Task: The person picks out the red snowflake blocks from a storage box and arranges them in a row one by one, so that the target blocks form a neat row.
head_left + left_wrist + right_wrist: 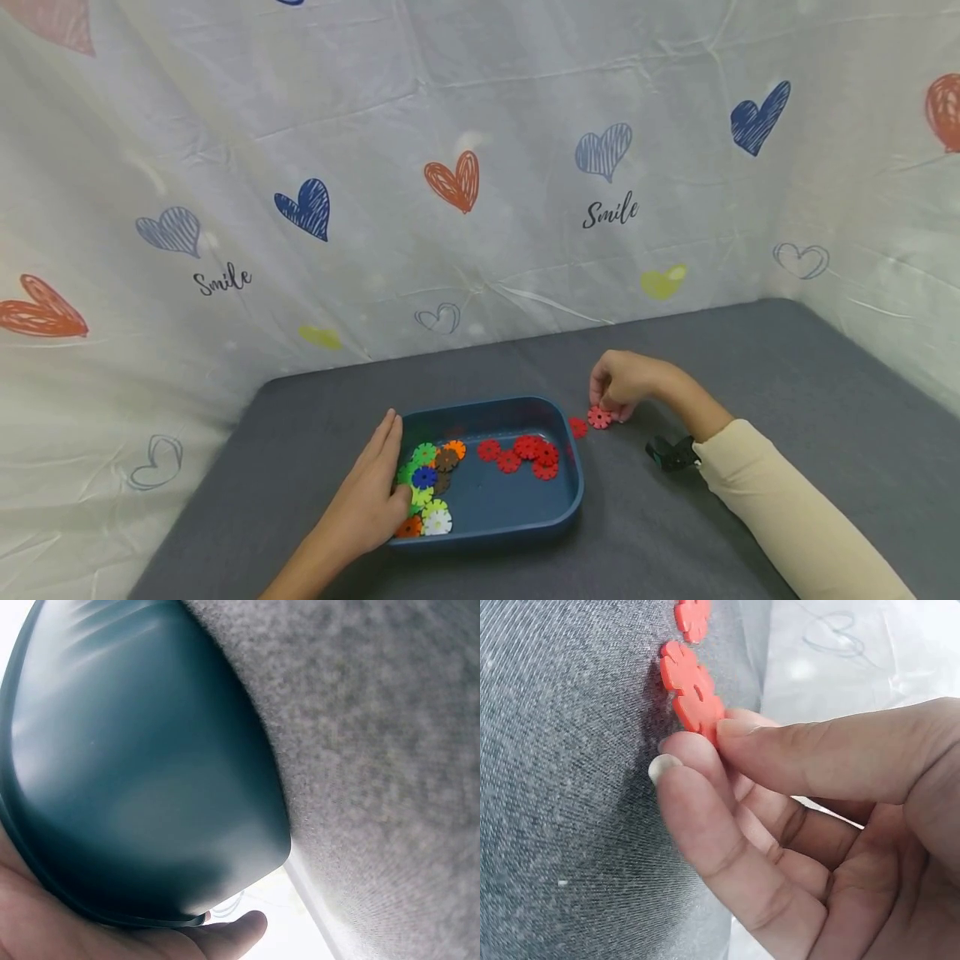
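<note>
My right hand (624,382) pinches a red notched plastic disc (694,690) between thumb and fingertips, just above the grey cloth. A second red disc (577,427) lies beside it, close to the right wall of a blue tray (517,527). Along the tray's left rim rests my left hand (367,487), fingers straight and thumb at the rim. Inside the tray, several red discs (527,448) lie toward the right. Mixed green, orange, brown, yellow and white discs and a blue disc (424,477) sit at the left, partly hidden by the hand.
Grey cloth (750,367) covers the table around the tray. A black clip-like object (670,454) is at my right wrist, by the sleeve. Behind the table hangs a white curtain (525,250) printed with hearts.
</note>
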Motion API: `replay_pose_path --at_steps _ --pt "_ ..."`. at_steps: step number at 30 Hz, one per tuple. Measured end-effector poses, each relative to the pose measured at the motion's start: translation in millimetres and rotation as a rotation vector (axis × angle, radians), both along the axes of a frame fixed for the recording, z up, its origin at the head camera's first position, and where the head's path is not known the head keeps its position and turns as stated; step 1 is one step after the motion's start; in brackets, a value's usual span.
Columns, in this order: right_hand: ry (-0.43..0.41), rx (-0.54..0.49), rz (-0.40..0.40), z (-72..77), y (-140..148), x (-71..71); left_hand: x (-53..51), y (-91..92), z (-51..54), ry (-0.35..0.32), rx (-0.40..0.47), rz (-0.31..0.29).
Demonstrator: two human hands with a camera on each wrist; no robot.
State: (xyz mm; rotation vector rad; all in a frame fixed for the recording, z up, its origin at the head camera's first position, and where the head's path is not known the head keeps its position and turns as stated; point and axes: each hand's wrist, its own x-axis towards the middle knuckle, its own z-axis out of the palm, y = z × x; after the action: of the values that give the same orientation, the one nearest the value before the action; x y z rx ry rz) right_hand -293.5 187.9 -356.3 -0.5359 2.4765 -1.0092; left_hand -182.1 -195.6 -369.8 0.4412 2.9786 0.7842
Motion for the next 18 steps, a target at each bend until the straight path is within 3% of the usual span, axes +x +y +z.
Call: replay_pose_path --at_steps 10,18 --pt "-0.049 0.048 -0.017 -2.1 -1.2 2.3 0.5 0.3 0.0 0.017 -0.004 -0.005" --pt "-0.030 0.094 0.027 -0.6 -3.8 3.1 0.5 0.5 -0.5 0.018 -0.006 -0.002"
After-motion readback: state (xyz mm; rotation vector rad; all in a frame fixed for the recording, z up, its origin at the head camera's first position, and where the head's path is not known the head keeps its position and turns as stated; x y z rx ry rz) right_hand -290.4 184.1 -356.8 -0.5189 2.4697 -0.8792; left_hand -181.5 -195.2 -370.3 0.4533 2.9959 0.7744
